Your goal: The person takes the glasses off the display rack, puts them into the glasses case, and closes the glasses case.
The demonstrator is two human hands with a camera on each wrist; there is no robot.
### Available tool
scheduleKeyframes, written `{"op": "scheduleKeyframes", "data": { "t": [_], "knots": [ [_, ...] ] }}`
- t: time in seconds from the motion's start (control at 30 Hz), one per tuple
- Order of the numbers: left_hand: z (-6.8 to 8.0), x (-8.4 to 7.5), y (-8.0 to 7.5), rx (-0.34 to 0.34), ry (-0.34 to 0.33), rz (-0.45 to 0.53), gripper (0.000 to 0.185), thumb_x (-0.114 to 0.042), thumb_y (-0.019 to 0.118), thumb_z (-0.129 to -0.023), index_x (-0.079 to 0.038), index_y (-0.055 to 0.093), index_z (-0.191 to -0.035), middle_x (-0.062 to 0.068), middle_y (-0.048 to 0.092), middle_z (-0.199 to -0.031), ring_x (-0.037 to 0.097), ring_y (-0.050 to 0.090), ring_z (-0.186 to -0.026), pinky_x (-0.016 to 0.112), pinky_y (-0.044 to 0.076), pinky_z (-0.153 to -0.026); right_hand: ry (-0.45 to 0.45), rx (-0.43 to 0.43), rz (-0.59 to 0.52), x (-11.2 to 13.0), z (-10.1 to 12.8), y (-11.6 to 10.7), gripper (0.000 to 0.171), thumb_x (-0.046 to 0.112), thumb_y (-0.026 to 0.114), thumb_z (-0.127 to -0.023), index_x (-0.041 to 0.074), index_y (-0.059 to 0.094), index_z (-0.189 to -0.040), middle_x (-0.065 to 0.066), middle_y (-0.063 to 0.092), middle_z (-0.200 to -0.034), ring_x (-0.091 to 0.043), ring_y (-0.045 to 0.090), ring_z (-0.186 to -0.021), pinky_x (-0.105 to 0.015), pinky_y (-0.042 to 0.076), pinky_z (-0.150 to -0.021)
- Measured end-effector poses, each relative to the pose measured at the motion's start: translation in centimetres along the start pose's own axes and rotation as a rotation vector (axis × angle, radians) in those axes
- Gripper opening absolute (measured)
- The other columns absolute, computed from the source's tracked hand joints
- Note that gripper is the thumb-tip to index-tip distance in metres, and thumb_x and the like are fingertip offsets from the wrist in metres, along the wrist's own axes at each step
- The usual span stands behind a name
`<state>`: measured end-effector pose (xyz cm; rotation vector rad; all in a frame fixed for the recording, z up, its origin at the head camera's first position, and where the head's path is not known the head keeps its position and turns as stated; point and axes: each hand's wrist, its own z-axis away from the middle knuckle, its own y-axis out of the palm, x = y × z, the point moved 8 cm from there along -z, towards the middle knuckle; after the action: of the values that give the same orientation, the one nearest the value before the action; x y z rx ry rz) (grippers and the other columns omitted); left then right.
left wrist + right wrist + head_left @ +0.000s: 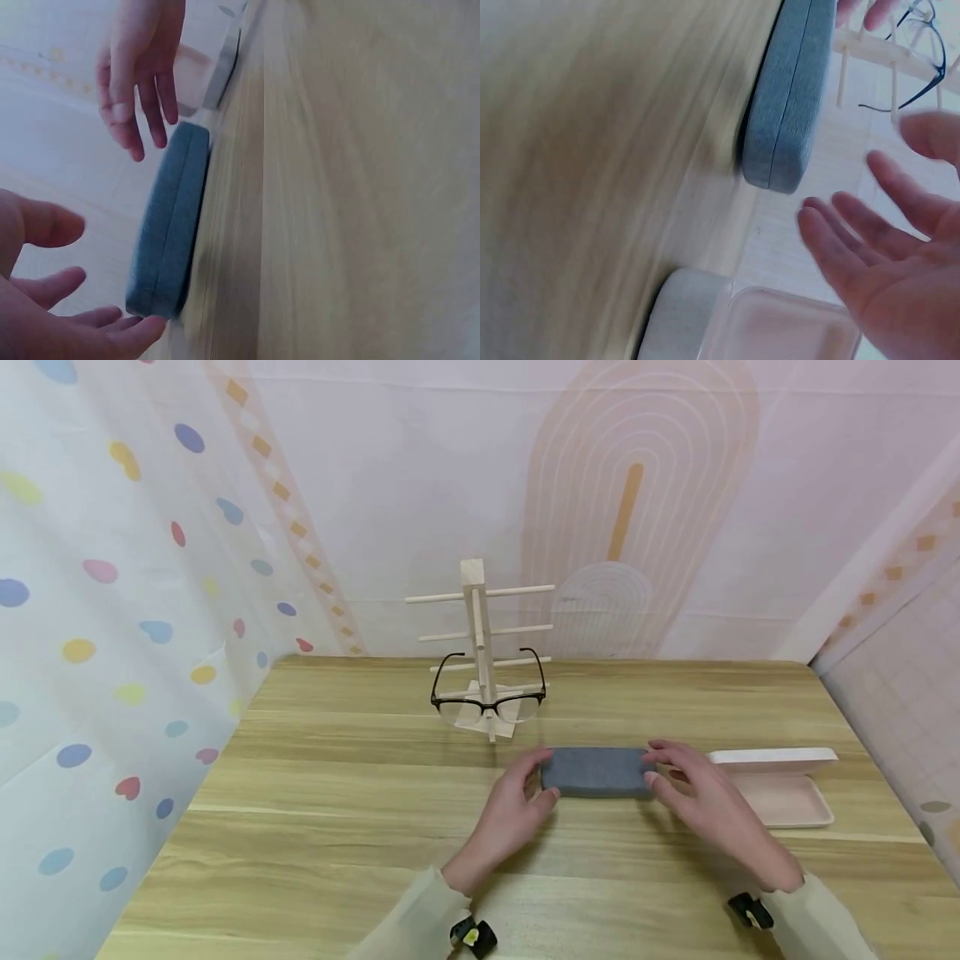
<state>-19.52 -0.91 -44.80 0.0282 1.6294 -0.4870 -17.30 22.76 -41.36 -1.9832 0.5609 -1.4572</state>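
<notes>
A closed blue-grey eyeglass case point(596, 772) lies flat on the wooden table between the two hands. My left hand point(517, 806) is at its left end, thumb and fingers spread apart; whether the fingertips touch the case I cannot tell. At the other end is my right hand point(708, 802), fingers loosely bent and holding nothing. In the right wrist view, a small gap separates the right fingertips from the case point(787, 97). Beside the right hand sits a white case point(795, 818) with a pinkish inside and its lid raised.
A wooden display stand point(472, 572) with several crossbars rises behind the blue-grey case. Black-rimmed glasses point(489, 705) hang low on it. Patterned curtains point(420, 468) border the table point(315, 843) at the back and sides.
</notes>
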Motion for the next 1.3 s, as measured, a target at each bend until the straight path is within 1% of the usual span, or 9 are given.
{"op": "scheduleKeyframes", "data": {
  "t": [0.07, 0.17, 0.27, 0.4, 0.67, 0.77, 0.9, 1.13, 1.3],
  "knots": [
    [0.4, -0.2, -0.3, -0.027, 0.002, 0.026, 0.048, -0.006, 0.061, -0.099, -0.001, 0.053, -0.146, 0.018, 0.051, -0.151, 0.036, 0.048, -0.141, 0.050, 0.044, -0.113, -0.062, -0.058, 0.026, 0.8, 0.2, -0.2, 0.023, 0.013, 0.064, -0.103, 0.000, 0.069, -0.121, -0.019, 0.060, -0.140, -0.036, 0.060, -0.123, -0.050, 0.056, -0.095],
    [1.0, -0.6, -0.9, -0.072, 0.001, 0.067, 0.043, -0.008, 0.061, -0.100, -0.002, 0.056, -0.143, 0.014, 0.060, -0.142, 0.032, 0.054, -0.135, 0.050, 0.044, -0.113, -0.165, -0.153, 0.081, 2.0, 0.5, -0.4, 0.021, 0.006, 0.067, -0.100, -0.001, 0.070, -0.119, -0.015, 0.067, -0.131, -0.031, 0.064, -0.115, -0.037, 0.055, -0.094],
    [1.7, -1.1, -1.4, -0.100, 0.023, 0.094, 0.038, -0.010, 0.062, -0.102, 0.000, 0.059, -0.139, 0.015, 0.066, -0.133, 0.030, 0.058, -0.129, 0.051, 0.043, -0.113, -0.225, -0.225, 0.109, 2.9, 0.9, -0.6, 0.022, 0.003, 0.069, -0.097, 0.000, 0.071, -0.119, -0.011, 0.070, -0.126, -0.030, 0.065, -0.113, -0.022, 0.046, -0.100],
    [2.6, -1.7, -2.2, -0.118, 0.052, 0.092, 0.033, -0.016, 0.061, -0.104, -0.003, 0.060, -0.135, 0.014, 0.069, -0.125, 0.028, 0.062, -0.124, 0.049, 0.047, -0.109, -0.283, -0.277, 0.105, 4.1, 1.1, -0.6, 0.023, 0.001, 0.070, -0.094, 0.002, 0.072, -0.117, -0.009, 0.072, -0.122, -0.032, 0.067, -0.112, -0.012, 0.036, -0.106],
    [4.0, -2.7, -4.6, -0.195, 0.107, 0.038, 0.030, -0.018, 0.060, -0.106, -0.007, 0.060, -0.134, 0.004, 0.073, -0.116, 0.026, 0.067, -0.114, 0.037, 0.056, -0.094, -0.365, -0.325, 0.073, 5.8, 1.0, -0.5, 0.020, 0.004, 0.067, -0.097, 0.003, 0.073, -0.116, -0.011, 0.073, -0.117, -0.030, 0.068, -0.109, -0.012, 0.039, -0.105],
    [4.5, -3.0, -6.1, -0.242, 0.145, 0.004, 0.029, -0.018, 0.060, -0.105, -0.008, 0.061, -0.133, 0.003, 0.074, -0.115, 0.025, 0.069, -0.111, 0.039, 0.055, -0.094, -0.416, -0.359, 0.041, 6.8, 0.9, -0.5, 0.020, 0.012, 0.062, -0.102, 0.001, 0.073, -0.115, -0.012, 0.073, -0.117, -0.029, 0.069, -0.107, -0.012, 0.042, -0.103],
    [5.2, -3.5, -8.2, -0.313, 0.200, -0.041, 0.027, -0.016, 0.060, -0.105, -0.008, 0.062, -0.131, 0.002, 0.075, -0.113, 0.022, 0.070, -0.108, 0.039, 0.055, -0.093, -0.501, -0.430, 0.004, 8.2, 0.6, -0.6, 0.033, 0.028, 0.055, -0.108, 0.001, 0.073, -0.116, -0.013, 0.073, -0.117, -0.030, 0.070, -0.104, -0.014, 0.045, -0.103],
    [6.2, -4.4, -11.2, -0.413, 0.270, -0.100, 0.025, -0.014, 0.059, -0.105, -0.006, 0.062, -0.129, 0.001, 0.075, -0.113, 0.024, 0.069, -0.106, 0.031, 0.052, -0.091, -0.504, -0.460, -0.040, 9.4, -0.2, -0.5, 0.037, 0.032, 0.054, -0.109, 0.002, 0.073, -0.118, -0.012, 0.071, -0.123, -0.026, 0.067, -0.112, -0.015, 0.044, -0.104],
    [6.5, -4.6, -13.0, -0.463, 0.288, -0.140, 0.026, -0.014, 0.059, -0.105, -0.005, 0.062, -0.129, 0.001, 0.074, -0.116, 0.022, 0.068, -0.107, 0.026, 0.050, -0.093, -0.509, -0.464, -0.052, 10.3, -0.8, -0.3, 0.040, 0.035, 0.052, -0.110, 0.002, 0.072, -0.120, -0.012, 0.070, -0.125, -0.027, 0.067, -0.113, -0.016, 0.044, -0.105]
  ]
}}
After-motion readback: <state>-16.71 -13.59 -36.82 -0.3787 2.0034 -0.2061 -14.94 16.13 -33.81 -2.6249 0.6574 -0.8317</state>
